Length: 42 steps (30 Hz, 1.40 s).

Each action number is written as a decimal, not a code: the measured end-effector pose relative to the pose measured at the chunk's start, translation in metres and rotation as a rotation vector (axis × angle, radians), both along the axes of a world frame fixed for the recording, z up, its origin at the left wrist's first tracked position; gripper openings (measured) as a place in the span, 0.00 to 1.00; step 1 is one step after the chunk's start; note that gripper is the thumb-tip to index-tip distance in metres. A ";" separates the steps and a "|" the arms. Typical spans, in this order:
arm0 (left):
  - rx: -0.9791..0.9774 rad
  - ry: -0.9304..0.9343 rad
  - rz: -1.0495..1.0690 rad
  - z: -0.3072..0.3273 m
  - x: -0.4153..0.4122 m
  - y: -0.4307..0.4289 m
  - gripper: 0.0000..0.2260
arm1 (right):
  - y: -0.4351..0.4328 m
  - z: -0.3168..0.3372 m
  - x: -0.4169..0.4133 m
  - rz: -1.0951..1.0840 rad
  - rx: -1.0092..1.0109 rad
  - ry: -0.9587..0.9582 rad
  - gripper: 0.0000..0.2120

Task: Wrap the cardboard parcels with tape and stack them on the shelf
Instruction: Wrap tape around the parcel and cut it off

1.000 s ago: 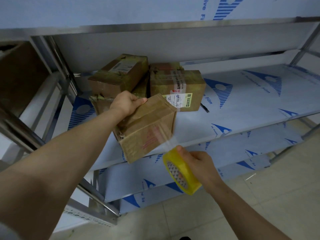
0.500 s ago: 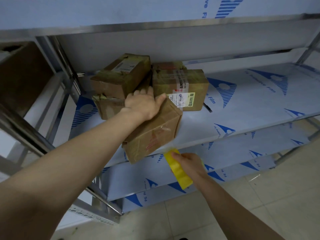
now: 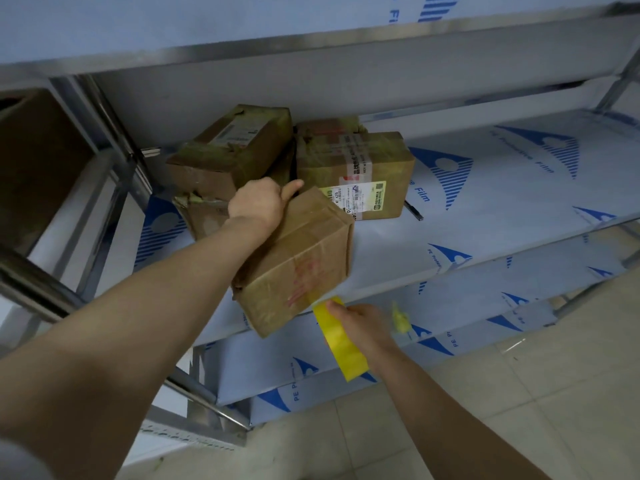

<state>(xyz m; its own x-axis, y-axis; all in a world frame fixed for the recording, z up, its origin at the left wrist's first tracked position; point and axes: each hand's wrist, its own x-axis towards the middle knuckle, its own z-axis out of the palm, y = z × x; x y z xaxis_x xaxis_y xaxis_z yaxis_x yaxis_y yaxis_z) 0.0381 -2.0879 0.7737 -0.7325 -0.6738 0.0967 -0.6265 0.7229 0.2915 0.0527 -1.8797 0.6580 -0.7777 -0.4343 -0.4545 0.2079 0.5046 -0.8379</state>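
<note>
Head view: left hand (image 3: 258, 206) grips tilted brown parcel (image 3: 301, 265), creased, faded red print, at shelf (image 3: 450, 237) edge; right hand (image 3: 360, 327) grips yellow tape roll (image 3: 341, 344) just below.

The left hand (image 3: 258, 206) has its fingers hidden over the far edge of the parcel (image 3: 298, 261). The right hand (image 3: 360, 327) covers part of the tape roll (image 3: 341, 344). The label (image 3: 360, 199) print is unreadable.
</note>
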 end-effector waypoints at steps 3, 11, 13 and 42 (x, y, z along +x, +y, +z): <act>-0.130 -0.111 0.013 0.010 0.002 0.014 0.33 | -0.001 -0.001 0.003 -0.013 -0.009 0.005 0.28; -0.020 -0.277 -0.136 -0.013 0.009 0.038 0.46 | -0.004 0.011 0.010 -0.030 -0.030 -0.085 0.26; 0.038 -0.258 -0.132 -0.012 0.010 0.036 0.46 | -0.002 0.013 0.010 -0.032 -0.041 -0.073 0.22; 1.125 -0.274 -0.382 0.021 0.063 -0.017 0.23 | 0.070 0.112 0.009 0.283 -0.427 -0.204 0.11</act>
<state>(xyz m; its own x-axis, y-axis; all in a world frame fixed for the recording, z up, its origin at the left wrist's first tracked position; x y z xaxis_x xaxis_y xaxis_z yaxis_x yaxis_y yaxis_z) 0.1011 -2.1051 0.7951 -0.8065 -0.0183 -0.5909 -0.5677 0.3030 0.7655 0.0621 -1.8099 0.7705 -0.5186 -0.7922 -0.3217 0.2930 0.1888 -0.9373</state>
